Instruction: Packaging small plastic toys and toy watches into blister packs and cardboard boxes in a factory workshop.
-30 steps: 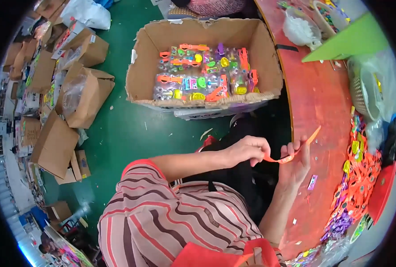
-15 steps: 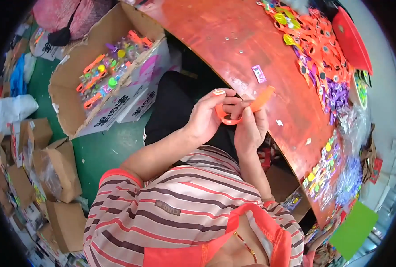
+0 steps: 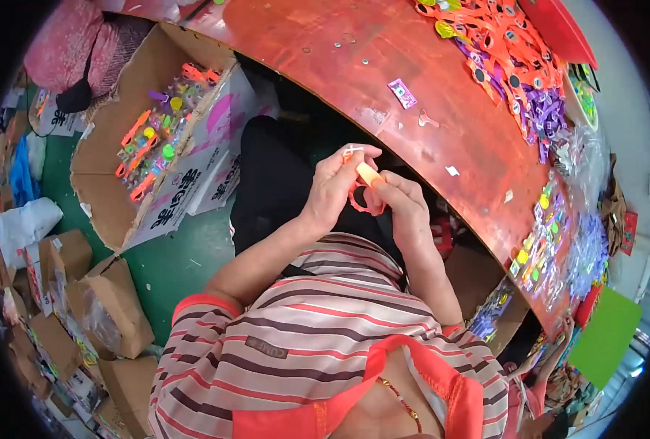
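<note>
Over a person's lap in black trousers, just off the edge of a red table, two bare hands meet on an orange strap, bent into a loop; the left hand has its fingers curled in against one side, though how firmly it presses I cannot tell; the right hand is drawn closed, thumb and finger pinching the strap near its bright, pale end; from where I stand it looks like thin, bendy plastic, probably very light, springy enough to uncurl if let go, perhaps a little slick, and unlikely to break; the flat parts near the ends seem the best hold; a heap of similar orange straps lies on the table, well apart.
</note>
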`<state>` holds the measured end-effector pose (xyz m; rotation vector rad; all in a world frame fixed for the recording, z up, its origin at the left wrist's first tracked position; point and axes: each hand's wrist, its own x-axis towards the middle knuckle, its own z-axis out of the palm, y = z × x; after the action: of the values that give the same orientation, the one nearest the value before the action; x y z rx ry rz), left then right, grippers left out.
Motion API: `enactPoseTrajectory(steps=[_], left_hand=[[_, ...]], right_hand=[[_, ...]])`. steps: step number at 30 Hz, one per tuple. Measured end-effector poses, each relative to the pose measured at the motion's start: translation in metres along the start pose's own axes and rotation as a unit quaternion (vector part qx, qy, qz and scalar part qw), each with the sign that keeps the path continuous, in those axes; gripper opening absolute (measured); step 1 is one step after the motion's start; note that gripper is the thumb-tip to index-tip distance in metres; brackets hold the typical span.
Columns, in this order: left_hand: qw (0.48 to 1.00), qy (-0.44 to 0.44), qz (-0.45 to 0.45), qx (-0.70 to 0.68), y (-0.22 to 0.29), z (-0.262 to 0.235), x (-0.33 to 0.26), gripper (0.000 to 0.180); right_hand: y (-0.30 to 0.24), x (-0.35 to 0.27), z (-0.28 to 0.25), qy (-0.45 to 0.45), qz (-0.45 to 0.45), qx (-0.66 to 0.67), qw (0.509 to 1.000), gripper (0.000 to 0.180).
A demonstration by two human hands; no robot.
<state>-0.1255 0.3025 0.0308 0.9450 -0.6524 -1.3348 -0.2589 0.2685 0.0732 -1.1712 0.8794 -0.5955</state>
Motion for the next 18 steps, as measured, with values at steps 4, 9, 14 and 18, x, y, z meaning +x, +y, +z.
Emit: enactPoseTrajectory(steps=[4,9,14,18], left_hand=[[0.990,-0.044,0.087,0.104,0.002,-0.007,-0.007,0.028],[0.981,-0.082,0.102,0.142,0.008,-0.005,-0.013,0.030],[0.966,-0.079,0.175,0.174,-0.003,-0.009,-0.009,0.029],[0.970,-0.081,0.134,0.184,0.001,-0.001,-0.011,0.035]], right_hand=[[0.002,0.002,-0.002,-0.031,0.020,0.024,0.999,0.030],[0.012,0.000,0.005,-0.007,0.013,0.071,0.997,0.029],[0.016,-0.001,0.001,-0.023,0.013,0.069,0.997,0.028],[0.018,0.000,0.007,0.020,-0.026,0.101,0.994,0.030]])
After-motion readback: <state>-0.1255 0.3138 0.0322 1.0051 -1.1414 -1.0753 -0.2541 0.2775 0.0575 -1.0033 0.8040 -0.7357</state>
